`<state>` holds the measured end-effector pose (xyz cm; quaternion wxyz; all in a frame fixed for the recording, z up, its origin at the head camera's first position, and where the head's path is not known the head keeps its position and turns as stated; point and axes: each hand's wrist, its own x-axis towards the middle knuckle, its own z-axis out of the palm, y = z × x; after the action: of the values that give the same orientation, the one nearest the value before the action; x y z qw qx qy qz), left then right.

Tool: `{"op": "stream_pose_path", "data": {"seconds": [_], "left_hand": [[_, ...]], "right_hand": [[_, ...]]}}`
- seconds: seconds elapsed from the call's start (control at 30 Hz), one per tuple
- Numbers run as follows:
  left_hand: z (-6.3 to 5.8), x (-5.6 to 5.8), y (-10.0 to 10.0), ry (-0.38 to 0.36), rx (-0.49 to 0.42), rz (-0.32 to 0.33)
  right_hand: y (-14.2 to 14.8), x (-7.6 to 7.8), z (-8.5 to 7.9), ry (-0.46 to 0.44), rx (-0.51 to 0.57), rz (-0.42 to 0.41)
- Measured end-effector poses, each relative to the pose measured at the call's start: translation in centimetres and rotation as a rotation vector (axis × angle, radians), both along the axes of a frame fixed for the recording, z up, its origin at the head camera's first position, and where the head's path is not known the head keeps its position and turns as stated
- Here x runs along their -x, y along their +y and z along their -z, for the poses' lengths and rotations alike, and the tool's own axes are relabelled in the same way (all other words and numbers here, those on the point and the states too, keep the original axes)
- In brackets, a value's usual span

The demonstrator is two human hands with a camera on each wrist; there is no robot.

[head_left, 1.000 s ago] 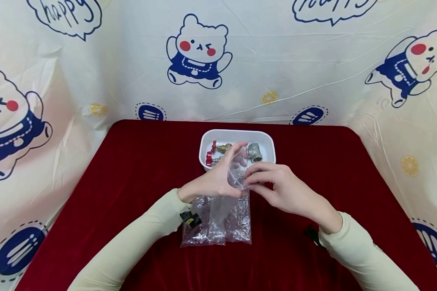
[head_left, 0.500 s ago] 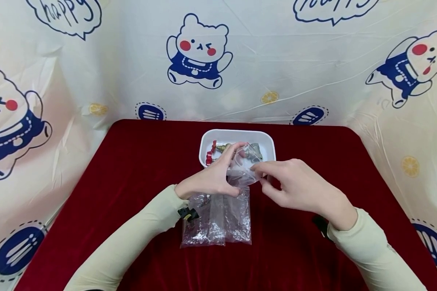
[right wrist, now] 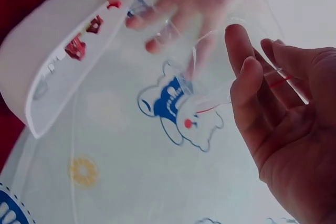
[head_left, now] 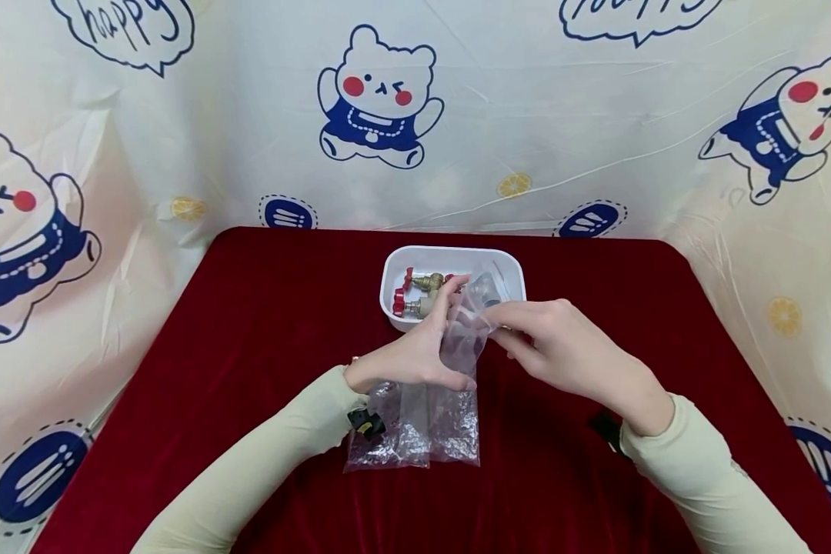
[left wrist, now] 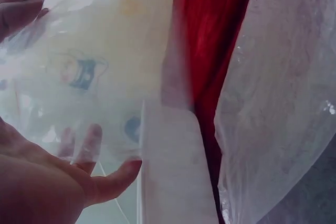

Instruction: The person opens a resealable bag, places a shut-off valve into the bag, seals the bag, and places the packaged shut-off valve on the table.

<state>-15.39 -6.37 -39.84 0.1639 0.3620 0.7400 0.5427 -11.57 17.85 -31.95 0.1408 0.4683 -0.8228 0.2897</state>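
A clear plastic zip bag (head_left: 465, 338) is stretched between both hands, just in front of the white tray. My left hand (head_left: 412, 350) has its thumb and fingers spread wide against the bag; through the film its fingers (left wrist: 90, 142) show in the left wrist view. At the bag's right edge, my right hand (head_left: 571, 358) pinches the film between thumb and fingers, and a thin red line along the plastic shows beside them in the right wrist view. Valves with red handles (head_left: 398, 302) lie in the tray, partly covered by the left hand and bag.
The white tray (head_left: 385, 296) stands toward the back of the table, which has a dark red cloth (head_left: 284, 308). Two more clear bags (head_left: 395, 446) lie flat below the left wrist. A printed curtain (head_left: 249, 100) surrounds the table's back and sides.
My right hand has shifted right and pulled the bag's edge out with it. The bag has widened, then swung up over the tray's right part. The left hand has moved slightly to the right.
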Motion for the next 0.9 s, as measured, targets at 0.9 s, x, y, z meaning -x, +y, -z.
{"op": "stream_pose_path", "data": {"seconds": [0.9], "left_hand": [[-2.3, 0.3, 0.8, 0.061, -0.003, -0.09]], "right_hand": [[-1.6, -1.7, -2.1, 0.121, -0.378, 0.08]]}}
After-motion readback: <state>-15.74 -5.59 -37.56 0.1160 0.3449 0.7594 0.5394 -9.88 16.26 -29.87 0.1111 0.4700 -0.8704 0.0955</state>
